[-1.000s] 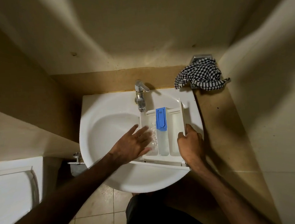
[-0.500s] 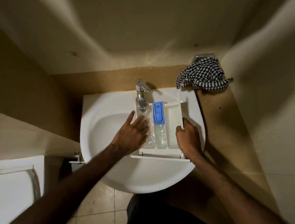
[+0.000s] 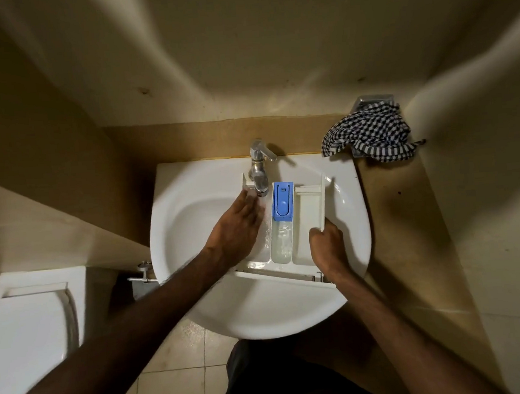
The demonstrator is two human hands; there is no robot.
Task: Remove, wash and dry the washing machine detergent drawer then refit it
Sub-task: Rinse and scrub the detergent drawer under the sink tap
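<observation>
**A:** Where's the drawer right now?

**B:** The white plastic three-compartment detergent drawer (image 3: 312,220) sits across the white ceramic basin (image 3: 192,220), front panel toward me, back end pushed up under the chrome mixer tap (image 3: 259,169). I've put it there so the stream drops into the left compartment; water looks to be running there, though the blur makes it hard to be sure.

**A:** Hands?

**B:** My right hand (image 3: 328,247) grips the drawer's right side wall near the front corner, fingers curled round the edge. That's the anchor, it keeps the drawer from sliding down the bowl. My left hand (image 3: 238,229) is flat, fingers straight and together, lying in the left compartment with the tips just under the spout. I judge it's rubbing residue off the floor of that compartment.

**A:** The blue piece?

**B:** The blue plastic siphon cap (image 3: 282,204) sits over the back of the middle compartment, not removed. Water pools in front of it.

**A:** Progress?

**B:** Drawer's out, washing is mid-way by my read. Right compartment looks untouched. The black-and-white checked cloth (image 3: 369,138) is parked on the tan counter ledge (image 3: 403,216), well apart from the splash, presumably for drying.

**A:** Risk?

**B:** Wet plastic, one-handed hold. It could slip.
</observation>
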